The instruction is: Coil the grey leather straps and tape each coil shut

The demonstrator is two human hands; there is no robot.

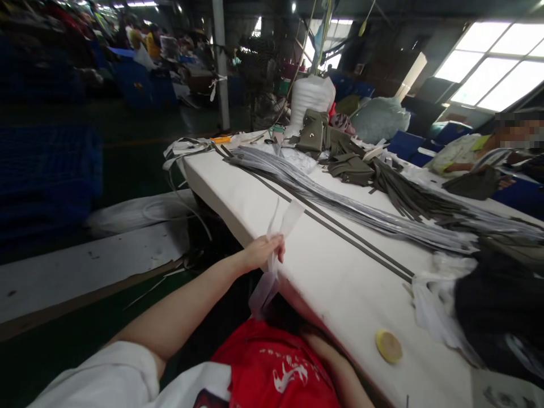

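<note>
My left hand [267, 250] is closed around several translucent white plastic strips [292, 218] at the near edge of the white table [335, 283]. Their upper ends stick out above my fist, and a loose loop hangs below it, in front of my red apron [276, 368]. My right forearm [340, 371] runs along the table edge beside the apron. The right hand [313, 339] lies in shadow below the edge, its fingers hidden. Two long dark straps [340, 228] lie along the table beyond my left hand, beside a long bundle of plastic-wrapped strips [314, 190].
A yellow tape roll [388, 346] lies near the front edge. Olive fabric pieces [351, 167] pile up at the back, by a white foam roll [311, 102]. Dark cloth [501, 300] sits at right. A co-worker [467, 153] handles fabric across the table. Blue crates [51, 170] stand left.
</note>
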